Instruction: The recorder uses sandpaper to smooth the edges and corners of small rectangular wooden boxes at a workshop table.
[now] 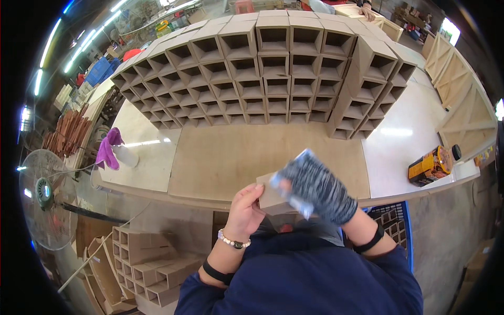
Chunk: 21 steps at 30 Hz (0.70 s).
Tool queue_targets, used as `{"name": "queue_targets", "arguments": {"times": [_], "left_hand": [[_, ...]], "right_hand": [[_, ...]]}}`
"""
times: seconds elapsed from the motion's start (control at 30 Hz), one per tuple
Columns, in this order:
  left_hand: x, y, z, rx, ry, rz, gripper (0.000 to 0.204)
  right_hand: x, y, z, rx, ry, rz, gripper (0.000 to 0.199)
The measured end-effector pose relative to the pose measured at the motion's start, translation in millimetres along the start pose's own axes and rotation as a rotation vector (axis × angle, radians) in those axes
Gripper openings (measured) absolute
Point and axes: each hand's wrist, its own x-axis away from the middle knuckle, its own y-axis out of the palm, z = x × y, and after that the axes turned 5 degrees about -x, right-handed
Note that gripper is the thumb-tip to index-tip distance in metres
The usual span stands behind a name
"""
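My left hand point(245, 207), bare with a bead bracelet at the wrist, pinches the left edge of a brown board box point(270, 197) at the table's front edge. My right hand point(316, 189), in a grey knitted glove, is closed around a flat pale blue-white pad point(301, 205) over the box's right side. The pad is blurred and its kind is unclear. The glove hides much of the box. Beyond my hands, similar open-ended brown boxes point(274, 39) stand stacked in several rows, with a separate column at the right end.
On the left stand a fan point(44, 191) and a white container point(126, 156) with a purple cloth point(108, 148). A jar with a dark lid point(431, 165) lies at the right. More boxes point(144, 257) are piled below left; a blue crate point(408, 231) is below right. Another person's hand point(367, 12) shows behind the stack.
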Motion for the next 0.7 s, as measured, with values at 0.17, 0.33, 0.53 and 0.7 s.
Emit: {"name": "queue_targets", "arguments": {"times": [0.17, 0.33, 0.53, 0.7], "left_hand": [[1, 21, 3, 0.053, 0.044, 0.025, 0.027], [-10, 16, -11, 0.095, 0.176, 0.112, 0.025], [-9, 22, -20, 0.142, 0.023, 0.222, 0.021], [-13, 2, -26, 0.16, 0.032, 0.154, 0.013]], "right_hand": [[34, 8, 39, 0.261, 0.448, 0.226, 0.044], [-5, 11, -29, 0.235, 0.2, 0.197, 0.042], [29, 16, 37, 0.67, 0.537, 0.061, 0.037], [6, 11, -20, 0.305, 0.168, 0.025, 0.036]]}}
